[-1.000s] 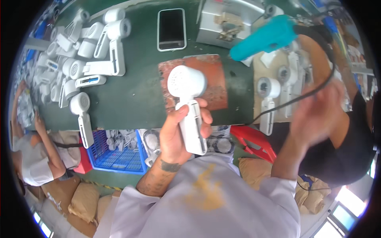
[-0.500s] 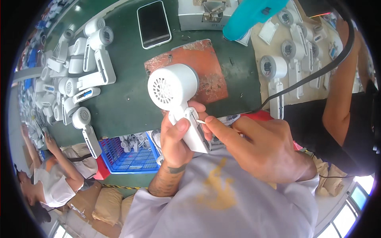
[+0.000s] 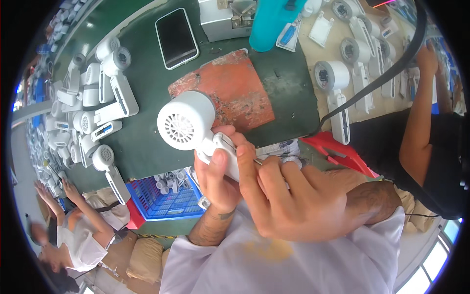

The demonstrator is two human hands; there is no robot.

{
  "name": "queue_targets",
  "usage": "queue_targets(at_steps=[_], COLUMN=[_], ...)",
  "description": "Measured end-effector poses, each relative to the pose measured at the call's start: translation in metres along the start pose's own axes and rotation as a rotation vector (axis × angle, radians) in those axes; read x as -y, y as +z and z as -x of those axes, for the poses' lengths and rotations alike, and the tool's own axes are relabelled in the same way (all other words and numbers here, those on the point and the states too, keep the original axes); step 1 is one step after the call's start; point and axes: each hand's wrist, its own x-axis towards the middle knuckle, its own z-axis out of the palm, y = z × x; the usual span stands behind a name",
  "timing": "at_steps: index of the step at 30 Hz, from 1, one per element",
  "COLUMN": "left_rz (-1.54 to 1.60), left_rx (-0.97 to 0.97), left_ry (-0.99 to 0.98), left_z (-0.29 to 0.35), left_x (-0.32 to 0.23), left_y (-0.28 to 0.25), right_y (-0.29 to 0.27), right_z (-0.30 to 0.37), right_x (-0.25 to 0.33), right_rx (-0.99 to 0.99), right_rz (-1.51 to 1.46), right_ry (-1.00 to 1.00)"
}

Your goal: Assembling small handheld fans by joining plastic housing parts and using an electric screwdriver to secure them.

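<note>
My left hand [image 3: 215, 183] is wrapped round the handle of a white handheld fan [image 3: 183, 120], which is tilted with its round vented head up and to the left. My right hand [image 3: 298, 196] is closed against the right side of the handle, its index finger pressed near the slot at the handle's top. A thin, dark metal-like tip shows between its fingers; the rest of that thing is hidden. Under the fan head, a worn orange-red mat [image 3: 240, 93] lies on the green table [image 3: 142, 147].
White fans and housings crowd the table's left, with one fan [image 3: 104, 158] nearest. A phone [image 3: 177, 38], metal box [image 3: 220, 22] and teal tool [image 3: 274, 24] sit behind. More fans [image 3: 333, 76] lie right, near a black cable [image 3: 377, 88] and co-worker's arm [image 3: 418, 122]. Below is a blue crate [image 3: 164, 201].
The fan has shifted left and slightly down in view. My right hand has moved left onto the handle, and the small white piece at its fingertip no longer shows.
</note>
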Motion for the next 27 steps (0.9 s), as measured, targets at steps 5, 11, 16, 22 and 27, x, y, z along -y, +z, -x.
queue_targets(at_steps=[5, 11, 16, 22, 27], left_rz=[-0.009, 0.278, 0.359, 0.266, 0.323], left_rx=[-0.013, 0.130, 0.241, 0.015, 0.107], left_ry=[0.030, 0.077, 0.032, -0.015, -0.038], left_z=[-0.001, -0.016, -0.019, -0.011, -0.014], left_x=[0.006, -0.001, -0.010, -0.016, -0.019], left_y=[-0.002, -0.008, -0.012, -0.007, -0.016], right_y=[0.007, -0.003, -0.003, 0.021, 0.057], right_z=[0.002, 0.001, 0.007, 0.010, 0.021], right_x=[0.005, -0.012, -0.023, -0.023, -0.021], right_rx=[-0.016, -0.180, -0.121, -0.114, -0.014], right_rz=[-0.082, -0.236, -0.412, -0.841, -0.973], right_ry=[0.108, 0.141, 0.120, 0.370, 0.752])
